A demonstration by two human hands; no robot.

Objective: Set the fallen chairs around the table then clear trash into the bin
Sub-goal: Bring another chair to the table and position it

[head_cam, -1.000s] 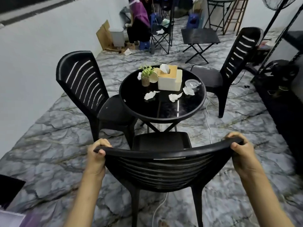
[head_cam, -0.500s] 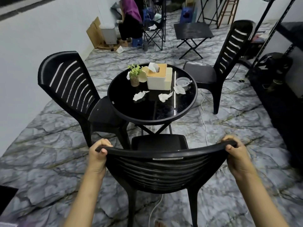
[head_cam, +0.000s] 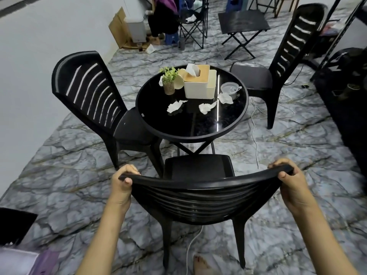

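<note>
A black plastic chair (head_cam: 200, 197) stands upright right in front of me, its seat facing the round black table (head_cam: 190, 132). My left hand (head_cam: 122, 184) grips the left end of its backrest top and my right hand (head_cam: 289, 180) grips the right end. Two more black chairs stand upright, one left of the table (head_cam: 93, 96) and one at the far right (head_cam: 288, 48). Three crumpled white tissues lie on the tabletop: left (head_cam: 174, 106), middle (head_cam: 206, 107), right (head_cam: 225, 98). A clear plastic cup (head_cam: 230, 90) sits beside the right one.
A cream tissue box (head_cam: 199, 82) and a small potted plant (head_cam: 168, 80) stand at the table's back. White cables (head_cam: 256, 132) trail over the marble floor right of the table. A folding table (head_cam: 243, 21), a white bin (head_cam: 136, 29), cardboard and a seated person are at the back.
The view has moved closer and tilted down toward the table, and the near chair has shifted slightly toward it. Both hands keep the same grip on the backrest.
</note>
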